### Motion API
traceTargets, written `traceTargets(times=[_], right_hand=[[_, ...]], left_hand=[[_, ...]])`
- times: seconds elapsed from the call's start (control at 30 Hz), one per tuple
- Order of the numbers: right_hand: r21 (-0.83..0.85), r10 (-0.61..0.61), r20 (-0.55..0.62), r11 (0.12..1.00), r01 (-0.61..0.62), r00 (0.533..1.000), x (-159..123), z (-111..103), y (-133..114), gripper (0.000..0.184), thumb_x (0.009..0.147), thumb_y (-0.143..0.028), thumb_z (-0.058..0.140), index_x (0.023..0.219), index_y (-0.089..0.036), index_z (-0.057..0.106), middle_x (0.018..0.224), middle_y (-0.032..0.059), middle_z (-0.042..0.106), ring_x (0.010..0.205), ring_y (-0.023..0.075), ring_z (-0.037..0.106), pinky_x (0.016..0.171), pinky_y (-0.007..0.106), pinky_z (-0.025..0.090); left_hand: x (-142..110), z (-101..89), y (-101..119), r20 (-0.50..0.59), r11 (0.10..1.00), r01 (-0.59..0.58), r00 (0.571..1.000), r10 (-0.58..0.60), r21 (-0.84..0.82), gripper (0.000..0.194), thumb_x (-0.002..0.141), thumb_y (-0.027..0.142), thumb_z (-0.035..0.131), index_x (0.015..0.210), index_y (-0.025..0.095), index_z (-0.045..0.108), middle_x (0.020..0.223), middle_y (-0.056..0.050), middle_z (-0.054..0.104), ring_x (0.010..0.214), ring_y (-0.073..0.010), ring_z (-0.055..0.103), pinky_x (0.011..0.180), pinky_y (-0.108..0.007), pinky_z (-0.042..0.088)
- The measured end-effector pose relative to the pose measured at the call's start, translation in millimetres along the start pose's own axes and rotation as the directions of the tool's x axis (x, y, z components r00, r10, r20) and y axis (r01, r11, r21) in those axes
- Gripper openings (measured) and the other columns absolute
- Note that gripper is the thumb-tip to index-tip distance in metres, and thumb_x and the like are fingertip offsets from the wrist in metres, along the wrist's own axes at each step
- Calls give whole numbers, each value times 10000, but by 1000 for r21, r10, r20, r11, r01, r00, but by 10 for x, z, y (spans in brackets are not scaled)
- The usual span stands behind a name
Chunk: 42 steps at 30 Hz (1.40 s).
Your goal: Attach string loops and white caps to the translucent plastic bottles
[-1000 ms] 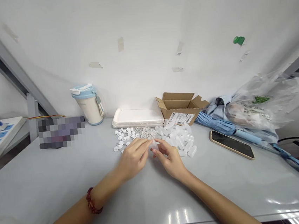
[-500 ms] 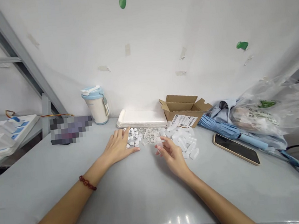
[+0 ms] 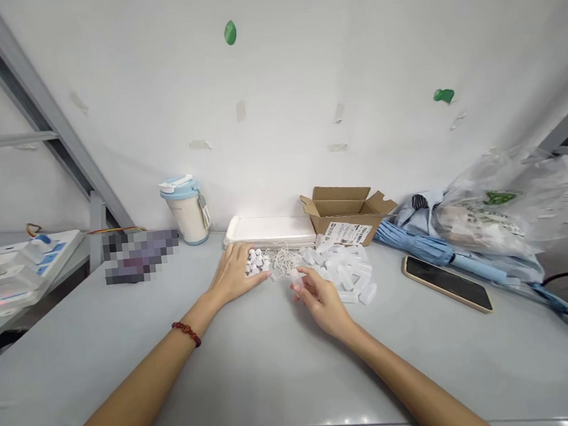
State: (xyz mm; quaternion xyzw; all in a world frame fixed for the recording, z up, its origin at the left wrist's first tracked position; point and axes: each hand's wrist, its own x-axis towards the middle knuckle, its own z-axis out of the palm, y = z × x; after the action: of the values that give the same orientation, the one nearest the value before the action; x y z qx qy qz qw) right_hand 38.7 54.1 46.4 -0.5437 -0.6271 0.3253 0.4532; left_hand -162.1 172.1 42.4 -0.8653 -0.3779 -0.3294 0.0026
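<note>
My left hand (image 3: 237, 274) lies palm down against the left side of a heap of small white caps (image 3: 257, 261), its thumb held apart from the fingers. Pinched in the fingertips of my right hand (image 3: 322, 298) is a small translucent plastic bottle (image 3: 296, 277), raised a little off the table. Just behind that bottle lies a tangle of thin whitish loops (image 3: 283, 260). To the right of my right hand spreads a pile of similar translucent plastic pieces (image 3: 347, 270).
Behind the heaps are a stack of white flat packs (image 3: 270, 228) and an open cardboard box (image 3: 347, 217). A cup (image 3: 188, 215) stands at back left. On the right lie a phone (image 3: 446, 283), a folded blue umbrella (image 3: 412, 244) and a plastic bag (image 3: 499, 205).
My left hand has shifted slightly right, closer in around the caps. My right hand keeps the small bottle, which now shows more upright. The whole view has tilted upward a little.
</note>
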Motion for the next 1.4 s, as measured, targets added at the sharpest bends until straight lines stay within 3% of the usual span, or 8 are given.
traceTargets(times=[0.17, 0.37, 0.63, 0.83, 0.97, 1.2, 1.3, 1.4], right_hand=[[146, 72, -8, 987, -70, 997, 21, 17, 21, 371, 827, -347, 487, 1141, -156, 439, 843, 51, 607, 684, 194, 653, 641, 336, 501], [328, 78, -10, 942, -70, 997, 5, 57, -14, 263, 820, -351, 498, 1022, -187, 459, 727, -1, 595, 642, 169, 622, 620, 310, 501], [257, 40, -35, 966, -29, 999, -30, 117, -95, 187, 816, -264, 483, 980, -178, 508, 660, -19, 589, 619, 150, 586, 582, 268, 456], [213, 34, 127, 975, -61, 991, -86, 139, -91, 204, 844, -339, 513, 948, -166, 541, 620, -27, 550, 553, 128, 534, 531, 246, 423], [161, 33, 243, 984, -74, 970, -119, 157, -115, 186, 866, -323, 488, 859, -164, 583, 672, 8, 605, 622, 138, 588, 574, 248, 436], [22, 64, 205, 997, -69, 977, -111, 141, -112, 176, 873, -259, 468, 798, -157, 590, 620, 4, 598, 571, 127, 562, 577, 249, 433], [-108, -99, 191, 987, 121, 977, -113, 143, -88, 182, 873, -215, 461, 995, -160, 584, 866, 64, 643, 706, 150, 600, 611, 259, 460], [-338, -339, 300, 836, 431, 892, -50, 216, -109, 309, 886, -161, 429, 1167, -206, 552, 1080, 105, 582, 861, 174, 583, 694, 281, 469]], left_hand=[[-148, -113, 359, -88, 991, -122, 989, 117, -60, 192, 869, 246, 469, 1032, 153, 508, 874, -77, 564, 849, -226, 514, 791, -386, 454], [-249, -120, 847, 3, 928, -365, 931, 366, -73, 419, 825, 238, 548, 1214, 116, 452, 1141, -162, 547, 1018, -279, 513, 850, -421, 466], [-299, -83, 896, -37, 926, -377, 926, 376, -29, 336, 851, 142, 524, 1181, 94, 492, 1174, -168, 574, 1118, -285, 502, 945, -445, 455], [-479, -228, 848, 25, 953, -230, 971, 239, -199, 407, 821, 193, 619, 1203, 143, 487, 1167, -123, 588, 1098, -256, 495, 941, -440, 462], [-664, -449, 625, 97, 966, -57, 992, 83, -252, 417, 791, 240, 654, 1184, 176, 531, 1164, -107, 605, 1106, -260, 496, 933, -445, 465], [-808, -789, 153, 317, 956, 186, 942, -108, -227, 452, 722, 371, 704, 1138, 223, 610, 1183, -60, 632, 1140, -261, 501, 974, -430, 446], [-818, -830, 85, 338, 949, 222, 931, -137, -226, 445, 718, 397, 699, 1122, 226, 623, 1188, -57, 632, 1148, -260, 504, 986, -424, 439], [-853, -828, 63, 319, 946, 232, 935, -154, -226, 444, 720, 411, 694, 1124, 243, 623, 1184, -56, 633, 1141, -263, 519, 977, -431, 447]])
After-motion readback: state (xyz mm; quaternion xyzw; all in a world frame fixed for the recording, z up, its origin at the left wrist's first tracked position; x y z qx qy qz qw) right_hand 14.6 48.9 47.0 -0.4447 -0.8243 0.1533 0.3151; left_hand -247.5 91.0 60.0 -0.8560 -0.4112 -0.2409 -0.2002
